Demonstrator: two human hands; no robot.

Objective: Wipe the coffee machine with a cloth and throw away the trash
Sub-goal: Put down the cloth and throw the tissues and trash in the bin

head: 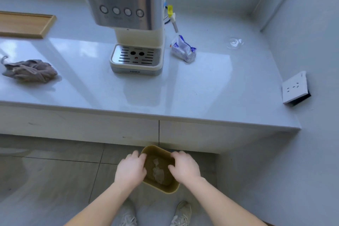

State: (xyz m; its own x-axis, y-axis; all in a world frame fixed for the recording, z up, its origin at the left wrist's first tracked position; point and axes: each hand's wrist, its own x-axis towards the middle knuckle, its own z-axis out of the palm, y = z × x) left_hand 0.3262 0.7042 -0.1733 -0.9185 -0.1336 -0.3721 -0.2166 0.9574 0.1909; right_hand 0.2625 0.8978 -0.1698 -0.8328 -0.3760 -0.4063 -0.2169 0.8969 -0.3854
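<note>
Trash bin [172, 189]: a small olive-yellow container low in the centre of the frame, on or just above the tiled floor in front of the counter [201, 88]; which of the two cannot be told. Pale crumpled scraps [158, 170] lie inside it.

Left hand [130, 169]: closed over the bin's left rim, fingers curled onto the edge. Right hand [185, 166]: closed over the right rim, thumb inside, fingers across the top. Both hands clamp the bin between them; neither holds anything else.

Further out, above the hands, the coffee machine [128, 11] stands at upper centre of the frame on the counter, with its drip tray [136, 56] facing the viewer. A crumpled blue-and-white wrapper [183, 49] lies just beside the machine's right side, below the steam wand [174, 24]. The cloth [30, 70] lies bunched at the left edge of the frame, well apart from the machine. A wooden tray [45, 25] sits at upper left; a wall socket [295, 88] at right.

Judgement: the step in hand is positioning the bin to receive trash; the wrapper is not yet disposed of.

Procedure for this step:
1. Keep the grip even on both rims so the bin stays level and the scraps stay inside.
2. Bring the bin close under the counter edge, below the wrapper.
3. Release one hand only when the bin is steady.
</note>
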